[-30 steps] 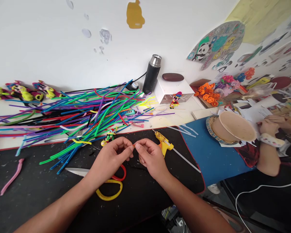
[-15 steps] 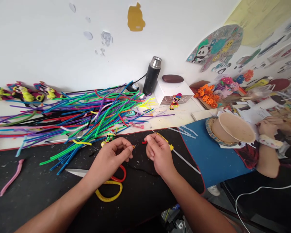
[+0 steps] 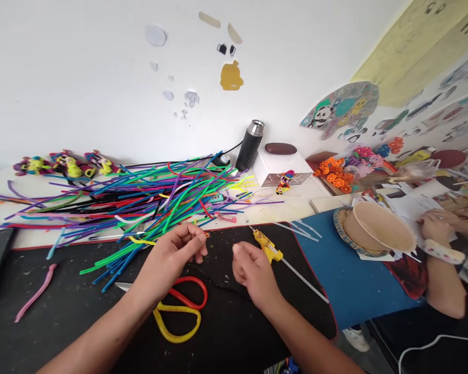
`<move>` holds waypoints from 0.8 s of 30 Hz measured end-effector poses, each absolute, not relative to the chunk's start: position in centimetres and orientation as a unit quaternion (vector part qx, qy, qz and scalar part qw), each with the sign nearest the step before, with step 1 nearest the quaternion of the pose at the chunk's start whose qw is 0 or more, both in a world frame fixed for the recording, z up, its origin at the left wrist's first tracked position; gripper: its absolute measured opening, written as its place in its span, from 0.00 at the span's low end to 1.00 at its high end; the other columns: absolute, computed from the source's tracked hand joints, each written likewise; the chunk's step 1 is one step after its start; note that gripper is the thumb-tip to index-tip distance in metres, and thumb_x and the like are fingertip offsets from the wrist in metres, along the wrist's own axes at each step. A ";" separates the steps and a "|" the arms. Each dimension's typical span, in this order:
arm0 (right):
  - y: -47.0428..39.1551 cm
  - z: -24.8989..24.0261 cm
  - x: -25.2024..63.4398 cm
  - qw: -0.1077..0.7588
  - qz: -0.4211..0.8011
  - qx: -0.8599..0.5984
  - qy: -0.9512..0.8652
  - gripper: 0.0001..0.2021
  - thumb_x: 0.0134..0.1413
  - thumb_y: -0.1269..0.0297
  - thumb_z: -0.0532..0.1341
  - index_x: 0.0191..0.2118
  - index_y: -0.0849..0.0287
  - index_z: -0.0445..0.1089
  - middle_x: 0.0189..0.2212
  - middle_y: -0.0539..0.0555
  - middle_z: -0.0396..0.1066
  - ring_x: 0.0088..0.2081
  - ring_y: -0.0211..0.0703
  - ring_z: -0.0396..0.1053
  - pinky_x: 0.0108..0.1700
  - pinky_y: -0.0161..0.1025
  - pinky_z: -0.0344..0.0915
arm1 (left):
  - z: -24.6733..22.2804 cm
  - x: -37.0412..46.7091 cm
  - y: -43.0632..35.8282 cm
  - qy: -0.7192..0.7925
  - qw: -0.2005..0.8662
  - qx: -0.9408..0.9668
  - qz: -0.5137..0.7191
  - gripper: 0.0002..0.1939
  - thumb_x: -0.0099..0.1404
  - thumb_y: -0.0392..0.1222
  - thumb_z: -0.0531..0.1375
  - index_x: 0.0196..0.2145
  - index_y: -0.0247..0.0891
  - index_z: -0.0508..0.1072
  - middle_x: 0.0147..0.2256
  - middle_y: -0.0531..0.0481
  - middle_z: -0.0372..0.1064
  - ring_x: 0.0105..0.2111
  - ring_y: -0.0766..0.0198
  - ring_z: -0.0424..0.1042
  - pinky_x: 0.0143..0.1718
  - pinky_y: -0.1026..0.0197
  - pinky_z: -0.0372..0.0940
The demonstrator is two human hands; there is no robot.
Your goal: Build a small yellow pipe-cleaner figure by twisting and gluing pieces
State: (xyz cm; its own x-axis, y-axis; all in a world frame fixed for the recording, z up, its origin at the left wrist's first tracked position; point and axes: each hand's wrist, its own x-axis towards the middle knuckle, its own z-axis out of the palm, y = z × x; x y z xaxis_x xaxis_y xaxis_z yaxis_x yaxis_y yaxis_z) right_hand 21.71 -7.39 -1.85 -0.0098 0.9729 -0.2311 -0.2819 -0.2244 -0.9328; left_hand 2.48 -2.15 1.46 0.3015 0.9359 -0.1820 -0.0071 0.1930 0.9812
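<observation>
My left hand [image 3: 179,249] is closed in a pinch above the black mat [image 3: 113,337]. A small orange-and-yellow looped piece [image 3: 207,235] shows at its fingertips, too tiny to name. To its right, my right hand [image 3: 253,272] is closed, thumb against the curled fingers; whatever it grips is hidden. The two hands are apart. Scissors [image 3: 179,306] with one red and one yellow handle lie partly under my left forearm. Just past my right hand rests a yellow hot glue gun [image 3: 268,246], a clear glue stick [image 3: 304,279] poking from its back.
A heap of coloured pipe cleaners [image 3: 167,192] spreads behind my left hand. A black thermos [image 3: 250,145] and a white box [image 3: 271,165] stand near the wall. At right are a bowl [image 3: 382,228] and another person's arm [image 3: 442,275]. A pink strip [image 3: 37,293] lies at left.
The red bit at my right fingertips no longer shows. My hands have moved slightly farther apart. The camera view has tilted up and left, so more wall shows.
</observation>
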 end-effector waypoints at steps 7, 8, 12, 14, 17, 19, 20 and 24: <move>-6.3 -0.8 20.2 0.476 0.634 -0.457 -0.404 0.21 0.57 0.44 0.70 0.33 0.58 0.68 0.18 0.41 0.59 0.15 0.29 0.54 0.18 0.31 0.47 | 1.6 2.4 -2.7 0.457 0.618 0.530 0.358 0.16 0.68 0.55 0.65 0.33 0.40 0.72 0.25 0.55 0.73 0.25 0.65 0.69 0.29 0.63 0.63; -6.2 -0.6 20.2 0.476 0.641 -0.451 -0.398 0.21 0.56 0.44 0.70 0.34 0.58 0.68 0.19 0.41 0.61 0.16 0.29 0.56 0.18 0.31 0.47 | 1.6 2.3 -2.8 0.457 0.617 0.531 0.358 0.15 0.68 0.55 0.65 0.33 0.40 0.72 0.25 0.55 0.72 0.25 0.65 0.69 0.29 0.63 0.63; -6.0 -0.8 20.3 0.488 0.668 -0.433 -0.358 0.22 0.60 0.41 0.66 0.36 0.58 0.67 0.20 0.42 0.62 0.15 0.29 0.56 0.18 0.30 0.42 | 1.6 2.4 -3.0 0.454 0.616 0.540 0.350 0.16 0.68 0.55 0.64 0.33 0.40 0.72 0.25 0.54 0.72 0.26 0.64 0.70 0.31 0.62 0.65; -5.9 -1.0 20.2 0.491 0.672 -0.429 -0.351 0.23 0.61 0.40 0.65 0.36 0.58 0.68 0.20 0.43 0.61 0.15 0.29 0.55 0.18 0.30 0.42 | 1.7 2.5 -3.1 0.451 0.614 0.553 0.338 0.16 0.68 0.55 0.64 0.33 0.40 0.72 0.26 0.54 0.73 0.26 0.63 0.70 0.32 0.61 0.66; -5.8 -1.3 20.0 0.489 0.675 -0.429 -0.350 0.23 0.61 0.40 0.65 0.34 0.58 0.67 0.19 0.42 0.61 0.15 0.29 0.55 0.18 0.30 0.43 | 1.7 2.7 -3.2 0.447 0.611 0.568 0.324 0.15 0.68 0.55 0.64 0.33 0.40 0.73 0.26 0.53 0.73 0.26 0.62 0.71 0.32 0.61 0.66; -5.7 -1.3 19.7 0.487 0.675 -0.431 -0.349 0.23 0.60 0.40 0.66 0.32 0.58 0.66 0.19 0.42 0.61 0.15 0.29 0.55 0.18 0.30 0.43 | 1.7 2.7 -3.2 0.444 0.610 0.572 0.322 0.15 0.68 0.55 0.63 0.34 0.40 0.73 0.26 0.53 0.73 0.27 0.62 0.71 0.32 0.60 0.66; -5.7 -1.3 19.6 0.487 0.675 -0.432 -0.347 0.23 0.60 0.41 0.66 0.32 0.58 0.65 0.19 0.42 0.61 0.16 0.29 0.55 0.18 0.30 0.44 | 1.6 2.7 -3.2 0.443 0.611 0.573 0.321 0.15 0.68 0.55 0.63 0.34 0.40 0.73 0.26 0.53 0.73 0.27 0.62 0.71 0.32 0.60 0.66; -5.7 -1.3 19.3 0.485 0.678 -0.435 -0.341 0.23 0.60 0.43 0.68 0.30 0.57 0.64 0.18 0.42 0.60 0.16 0.29 0.54 0.18 0.30 0.44 | 1.5 2.7 -3.3 0.440 0.612 0.574 0.320 0.15 0.68 0.55 0.63 0.34 0.40 0.73 0.26 0.53 0.73 0.27 0.62 0.70 0.32 0.60 0.66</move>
State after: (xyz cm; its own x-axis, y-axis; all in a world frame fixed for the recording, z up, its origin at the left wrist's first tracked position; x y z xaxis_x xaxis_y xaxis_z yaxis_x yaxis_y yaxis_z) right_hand 19.29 -5.73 -1.28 -0.1517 0.9539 -0.2588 -0.3611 -0.2972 -0.8839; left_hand 2.73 -3.28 1.51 0.4074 0.8970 -0.1716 0.1135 0.1367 0.9841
